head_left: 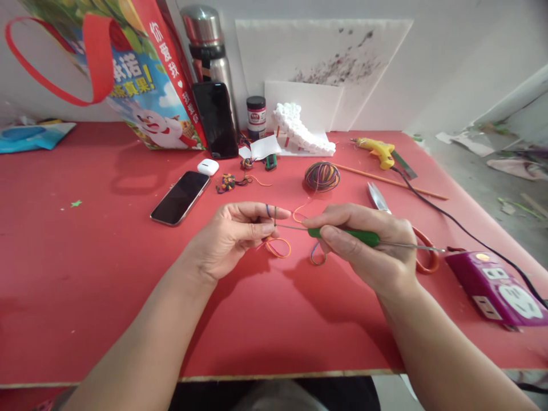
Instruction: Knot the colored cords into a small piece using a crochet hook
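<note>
My right hand [368, 240] grips a crochet hook [363, 237] by its green handle, and the thin metal shaft points left. The hook's tip meets multicoloured yarn [279, 251] at the fingertips of my left hand [240, 231]. That hand pinches the yarn between thumb and fingers, with a strand wrapped round the raised index finger. Small yarn loops hang below both hands. Behind them lies a ball of variegated yarn [322, 177], from which a strand runs down toward my hands. The exact stitch at the fingertips is too small to make out.
On the red table [107, 297] lie a phone [180, 198], scissors [379, 198] with orange handles, a yellow glue gun [377, 151] and a purple power strip [499, 288]. A gift bag [158, 108], a steel flask [209, 51] and a white model [302, 131] stand at the back.
</note>
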A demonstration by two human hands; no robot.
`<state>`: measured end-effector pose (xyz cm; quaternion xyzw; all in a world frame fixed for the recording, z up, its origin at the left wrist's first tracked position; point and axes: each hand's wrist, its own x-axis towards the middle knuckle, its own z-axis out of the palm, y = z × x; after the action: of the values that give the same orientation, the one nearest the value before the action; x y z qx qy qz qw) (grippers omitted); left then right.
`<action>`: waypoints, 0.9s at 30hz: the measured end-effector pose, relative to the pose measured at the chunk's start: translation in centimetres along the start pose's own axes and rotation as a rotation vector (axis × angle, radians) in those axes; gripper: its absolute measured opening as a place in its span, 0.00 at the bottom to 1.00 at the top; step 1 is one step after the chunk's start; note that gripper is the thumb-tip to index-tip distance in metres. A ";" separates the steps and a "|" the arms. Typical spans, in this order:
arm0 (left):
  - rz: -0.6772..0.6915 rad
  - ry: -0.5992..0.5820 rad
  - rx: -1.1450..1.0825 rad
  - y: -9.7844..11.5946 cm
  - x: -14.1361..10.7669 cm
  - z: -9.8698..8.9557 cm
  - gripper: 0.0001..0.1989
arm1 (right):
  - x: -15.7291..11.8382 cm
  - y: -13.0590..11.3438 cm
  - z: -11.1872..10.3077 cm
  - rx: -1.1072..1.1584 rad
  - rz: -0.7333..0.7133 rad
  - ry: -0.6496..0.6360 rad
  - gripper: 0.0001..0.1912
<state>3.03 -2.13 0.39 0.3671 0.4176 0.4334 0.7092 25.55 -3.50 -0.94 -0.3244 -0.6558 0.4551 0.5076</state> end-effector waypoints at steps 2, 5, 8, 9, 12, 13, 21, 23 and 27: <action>-0.007 0.005 0.003 0.0 0.0 0.0 0.12 | 0.0 0.0 -0.1 0.017 0.027 -0.005 0.07; -0.010 0.022 0.016 -0.1 0.1 0.0 0.12 | 0.0 0.0 -0.2 0.053 0.078 -0.005 0.08; -0.006 0.022 0.031 -0.2 0.1 0.0 0.12 | 0.1 -0.1 -0.2 0.087 0.109 0.000 0.08; -0.003 0.019 0.036 -0.2 0.1 0.0 0.12 | 0.1 -0.1 -0.2 0.097 0.114 0.002 0.07; 0.010 0.016 0.049 -0.3 0.2 0.0 0.11 | 0.3 -0.2 -0.2 0.136 0.122 0.021 0.06; 0.018 0.017 0.048 -0.3 0.2 0.0 0.11 | 0.3 -0.2 -0.1 0.151 0.126 0.030 0.05; 0.017 0.011 0.043 -0.5 0.1 0.0 0.10 | 0.5 -0.1 -0.2 0.203 0.131 0.043 0.04; 0.000 0.010 0.042 -0.4 0.1 -0.1 0.10 | 0.5 -0.2 -0.1 0.205 0.126 0.038 0.04; -0.032 -0.003 0.030 -0.2 0.0 -0.1 0.12 | 0.5 -0.3 -0.1 0.194 0.137 0.038 0.04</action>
<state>2.99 -2.18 0.13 0.3719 0.4287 0.4151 0.7111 25.47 -3.14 -0.46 -0.3266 -0.5752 0.5438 0.5165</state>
